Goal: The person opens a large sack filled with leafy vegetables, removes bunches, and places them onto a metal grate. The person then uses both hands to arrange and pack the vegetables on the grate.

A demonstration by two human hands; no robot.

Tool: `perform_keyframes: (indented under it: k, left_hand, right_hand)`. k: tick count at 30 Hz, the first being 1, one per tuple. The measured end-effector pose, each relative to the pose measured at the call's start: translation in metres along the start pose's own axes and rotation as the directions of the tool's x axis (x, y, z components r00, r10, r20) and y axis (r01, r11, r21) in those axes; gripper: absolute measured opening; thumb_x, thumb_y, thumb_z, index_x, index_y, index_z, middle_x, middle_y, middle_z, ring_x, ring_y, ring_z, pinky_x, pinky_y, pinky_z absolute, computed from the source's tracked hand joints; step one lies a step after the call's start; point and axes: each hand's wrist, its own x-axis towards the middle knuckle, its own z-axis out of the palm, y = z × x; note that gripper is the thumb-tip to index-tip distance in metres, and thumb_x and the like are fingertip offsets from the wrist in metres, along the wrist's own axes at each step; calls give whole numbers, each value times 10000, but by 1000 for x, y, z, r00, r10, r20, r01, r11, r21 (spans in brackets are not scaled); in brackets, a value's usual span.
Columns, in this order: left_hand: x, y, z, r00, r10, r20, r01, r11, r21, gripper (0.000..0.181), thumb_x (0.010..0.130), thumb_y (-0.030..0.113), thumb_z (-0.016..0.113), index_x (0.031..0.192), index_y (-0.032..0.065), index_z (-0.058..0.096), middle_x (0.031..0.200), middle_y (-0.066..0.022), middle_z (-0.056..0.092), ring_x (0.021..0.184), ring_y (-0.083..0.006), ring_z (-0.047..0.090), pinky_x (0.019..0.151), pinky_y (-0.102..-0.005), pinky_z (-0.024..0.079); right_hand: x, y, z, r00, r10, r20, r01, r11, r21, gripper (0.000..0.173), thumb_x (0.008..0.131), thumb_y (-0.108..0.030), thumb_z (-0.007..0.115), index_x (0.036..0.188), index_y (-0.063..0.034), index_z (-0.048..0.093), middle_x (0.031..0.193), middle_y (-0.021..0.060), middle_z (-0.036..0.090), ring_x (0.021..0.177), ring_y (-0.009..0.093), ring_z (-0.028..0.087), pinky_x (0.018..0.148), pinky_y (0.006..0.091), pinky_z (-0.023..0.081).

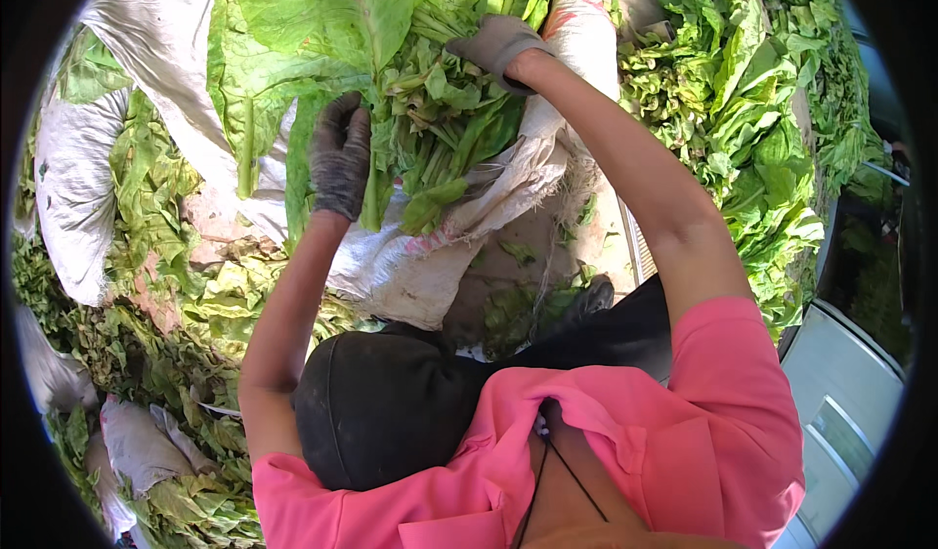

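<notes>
Both my hands wear grey-brown work gloves. My left hand [341, 155] is among large green leaves, beside a thick leaf stalk [374, 197]; its fingers point away from me, and whether they pinch anything is hidden. A broad, veined leaf [308, 18] spreads just beyond it. My right hand [498, 47] lies on a heap of leaves with their stalks bunched together [440, 98]. Its fingertips are partly lost among the stalks, so a grip cannot be made out. Under the heap is a white woven sack [396, 278] with frayed edges and red print.
Stacked leaves [762, 139] line the right side, near a pale vehicle door [843, 395]. On the left are more white sacks [77, 197] and yellowing leaves [242, 285]. My bent knee [388, 410] in dark trousers is close below my left hand.
</notes>
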Motion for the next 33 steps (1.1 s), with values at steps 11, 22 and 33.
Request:
perform_keyframes:
  k: [11,22,33]
  left_hand:
    - [75,-25,12,873,-429,234,431,901,42,560,739,429,672,1075,-3,554,905,-85,598,705,-153,517,561,-281,440]
    - [87,-29,9,886,-374,275,285,906,314,654,709,521,652,1108,14,547,968,-81,578,802,-178,516,665,-306,442]
    - [89,-17,22,746,-470,472,459,876,147,452,804,104,588,1235,59,457,1153,-71,535,934,-179,526,789,-325,460]
  right_hand:
    - [12,1,13,991,44,124,-66,981,181,601,623,-619,630,759,-35,674,741,98,644,647,212,594,661,320,480]
    - [-20,-13,6,972,155,176,-215,890,402,681,632,-569,680,887,60,630,820,127,637,704,179,601,678,302,477]
    - [-11,6,32,849,106,518,-521,335,785,663,688,-557,649,1014,17,591,880,130,633,673,169,581,719,345,460]
